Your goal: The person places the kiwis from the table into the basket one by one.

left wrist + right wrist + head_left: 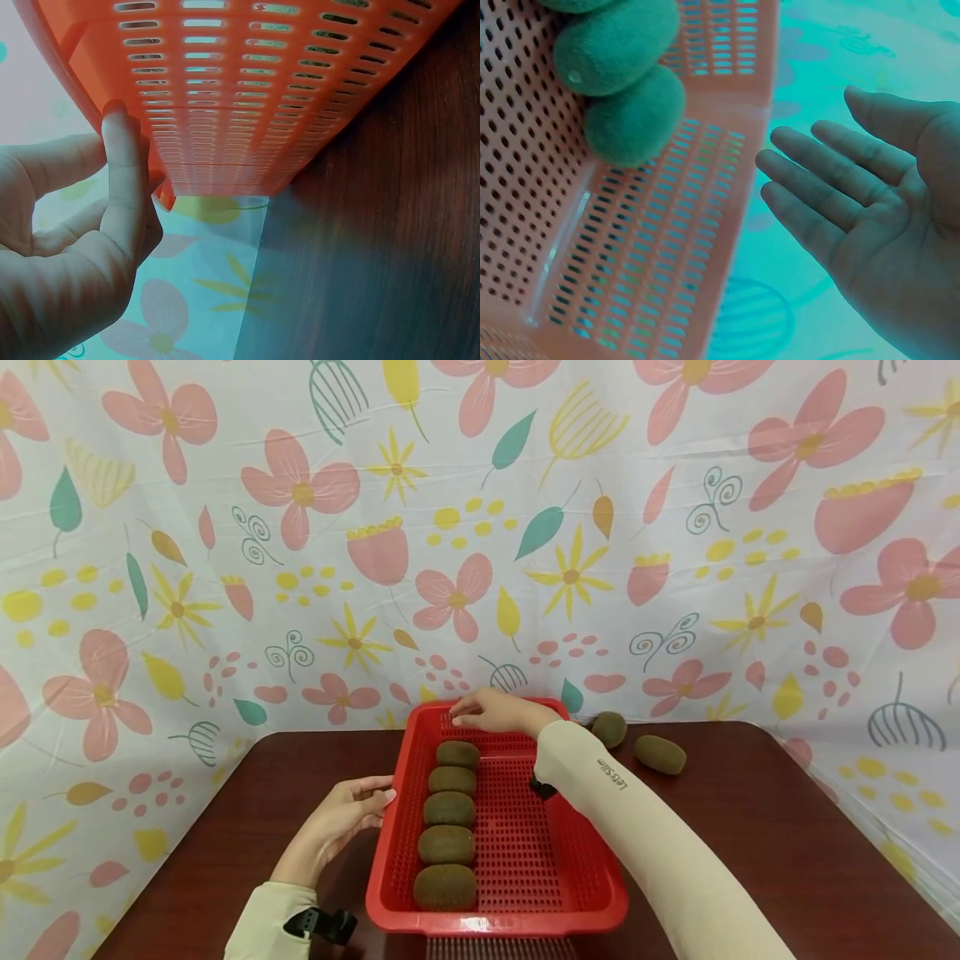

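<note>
A red plastic basket (491, 924) with perforated walls sits on the table. Down its left side runs a row of several brown, fuzzy kiwis (447, 845), lying crosswise one behind another. At the basket's left rim, my left hand (348, 814) holds the edge between thumb and fingers; its fingertips meet the wall under the lip in the left wrist view. My right hand (495, 710) is over the far end of the basket, just beyond the last kiwi (635, 116). Nothing is in its palm, and its fingers are extended in the right wrist view.
Two more kiwis, one behind the right forearm (609, 729) and one farther right (660, 755), lie outside the basket on the dark wooden table (750, 827). A white cloth with a flower print (480, 527) hangs directly behind the table.
</note>
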